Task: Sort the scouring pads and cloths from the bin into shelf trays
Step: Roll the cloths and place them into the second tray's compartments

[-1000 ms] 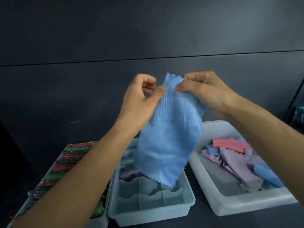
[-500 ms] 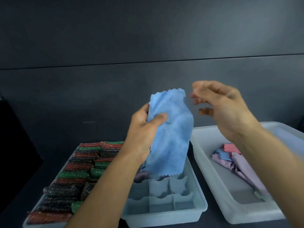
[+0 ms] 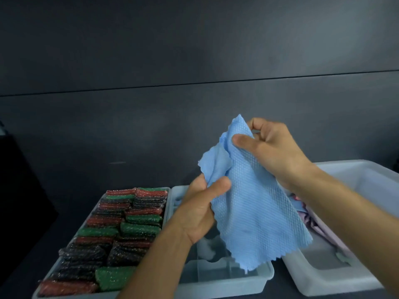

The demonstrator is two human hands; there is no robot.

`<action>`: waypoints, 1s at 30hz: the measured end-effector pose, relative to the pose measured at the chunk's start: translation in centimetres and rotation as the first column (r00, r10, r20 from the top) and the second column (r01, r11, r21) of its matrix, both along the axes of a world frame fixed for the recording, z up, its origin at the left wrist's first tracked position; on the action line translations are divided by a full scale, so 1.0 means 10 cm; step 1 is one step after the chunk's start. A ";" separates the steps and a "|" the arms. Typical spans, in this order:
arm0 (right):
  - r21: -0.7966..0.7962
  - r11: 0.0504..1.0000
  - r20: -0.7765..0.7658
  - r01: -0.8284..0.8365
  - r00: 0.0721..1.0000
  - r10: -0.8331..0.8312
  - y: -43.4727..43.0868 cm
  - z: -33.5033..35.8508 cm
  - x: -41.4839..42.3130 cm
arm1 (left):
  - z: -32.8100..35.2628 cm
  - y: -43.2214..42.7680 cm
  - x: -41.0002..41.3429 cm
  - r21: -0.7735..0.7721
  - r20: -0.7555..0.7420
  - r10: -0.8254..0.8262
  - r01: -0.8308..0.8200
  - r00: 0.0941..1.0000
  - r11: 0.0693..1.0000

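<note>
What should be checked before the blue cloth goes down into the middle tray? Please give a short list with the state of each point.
1. Left hand grips the blue cloth: ok.
2. Right hand pinches its top corner: ok.
3. Cloth folded flat: not ok, it hangs open and creased.
4. Cloth hangs over the middle tray: ok.
5. Free compartment under it: cannot tell, the cloth hides it.
6. Scouring pads stay in the left tray: ok.
</note>
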State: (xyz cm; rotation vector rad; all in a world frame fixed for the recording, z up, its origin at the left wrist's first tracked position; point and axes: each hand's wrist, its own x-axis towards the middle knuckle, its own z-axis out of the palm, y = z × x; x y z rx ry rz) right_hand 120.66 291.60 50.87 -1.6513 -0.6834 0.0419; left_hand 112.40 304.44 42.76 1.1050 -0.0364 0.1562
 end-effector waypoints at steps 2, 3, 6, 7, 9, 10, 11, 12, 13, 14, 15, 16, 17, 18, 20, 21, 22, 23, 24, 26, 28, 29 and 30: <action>-0.004 1.000 0.000 0.000 1.000 0.000 -0.02 0.00 -0.01 | 0.06 -0.02 0.02 0.063 0.006 0.080 -0.080 0.997 0.995; 0.001 1.000 -0.001 -0.002 1.000 0.002 -0.03 -0.01 -0.01 | 0.09 -0.01 0.04 0.064 0.003 0.125 -0.125 0.992 0.990; 0.072 0.997 -0.038 0.010 0.999 -0.008 -0.09 -0.03 0.02 | 0.19 0.05 0.07 0.030 -0.021 0.218 -0.217 0.976 0.976; 0.102 0.995 -0.064 0.013 0.998 -0.007 -0.11 -0.04 0.02 | 0.21 0.08 0.08 0.006 -0.060 0.214 -0.214 0.975 0.977; 0.118 0.993 -0.080 0.027 0.997 -0.017 -0.13 -0.06 0.03 | 0.23 0.09 0.05 -0.101 -0.139 0.099 -0.114 0.985 0.988; 0.110 0.993 -0.067 0.043 0.997 -0.036 -0.13 -0.07 0.02 | 0.22 0.07 0.02 -0.123 -0.142 0.037 -0.055 0.989 0.991; 0.102 0.993 -0.045 0.060 0.997 -0.056 -0.13 -0.09 0.03 | 0.19 0.05 0.00 -0.095 -0.122 -0.004 -0.008 0.992 0.995; 0.097 0.993 -0.019 0.071 0.997 -0.070 -0.13 -0.10 0.02 | 0.14 0.02 0.00 -0.025 -0.098 -0.009 0.007 0.995 1.000; 0.089 0.994 0.004 0.071 0.997 -0.071 -0.13 -0.10 0.02 | 0.11 -0.01 0.00 0.044 -0.068 -0.012 0.015 0.998 0.999; 0.080 0.995 0.025 0.057 0.998 -0.059 -0.13 -0.10 0.01 | 0.10 -0.03 0.02 0.058 -0.059 0.022 -0.018 0.998 0.998; 0.067 0.997 0.043 0.036 0.998 -0.039 -0.14 -0.09 0.00 | 0.11 -0.04 0.03 0.020 -0.072 0.066 -0.064 0.995 0.998; 0.055 0.998 0.057 0.017 0.998 -0.020 -0.15 -0.09 -0.02 | 0.13 -0.03 0.05 -0.046 -0.088 0.105 -0.109 0.991 0.993; 0.046 0.999 0.064 0.000 0.998 -0.003 -0.16 -0.10 -0.03 | 0.14 0.02 0.07 -0.107 -0.095 0.152 -0.162 0.984 0.981; 0.040 0.999 0.069 -0.007 0.998 0.005 -0.18 -0.11 -0.03 | 0.16 0.05 0.07 -0.135 -0.090 0.203 -0.214 0.975 0.967; 0.031 1.000 0.088 0.005 0.996 -0.008 -0.21 -0.14 -0.03 | 0.19 0.11 0.06 -0.059 -0.046 0.315 -0.318 0.948 0.946; 0.025 0.999 0.102 0.030 0.994 -0.032 -0.22 -0.16 -0.02 | 0.22 0.13 0.05 0.019 -0.002 0.384 -0.384 0.923 0.923; 0.021 0.998 0.122 0.061 0.990 -0.063 -0.23 -0.18 0.00 | 0.25 0.14 0.03 0.107 0.064 0.456 -0.460 0.888 0.881; 0.015 0.995 0.150 0.097 0.984 -0.098 -0.22 -0.19 0.01 | 0.28 0.16 0.02 0.190 0.145 0.523 -0.542 0.840 0.819; 0.006 0.991 0.184 0.135 0.974 -0.134 -0.21 -0.20 0.02 | 0.32 0.18 0.02 0.265 0.238 0.575 -0.622 0.783 0.737; 0.013 0.979 0.266 0.205 0.943 -0.201 -0.18 -0.23 0.02 | 0.38 0.17 0.01 0.369 0.417 0.603 -0.733 0.680 0.571; 0.057 0.968 0.326 0.244 0.912 -0.249 -0.13 -0.25 -0.01 | 0.43 0.14 0.01 0.397 0.514 0.596 -0.787 0.617 0.472; 0.080 0.964 0.346 0.252 0.900 -0.264 -0.10 -0.26 -0.04 | 0.45 0.11 0.01 0.394 0.533 0.591 -0.795 0.606 0.461; 0.099 0.962 0.363 0.255 0.891 -0.274 -0.06 -0.26 -0.08 | 0.47 0.08 0.01 0.391 0.539 0.579 -0.790 0.612 0.471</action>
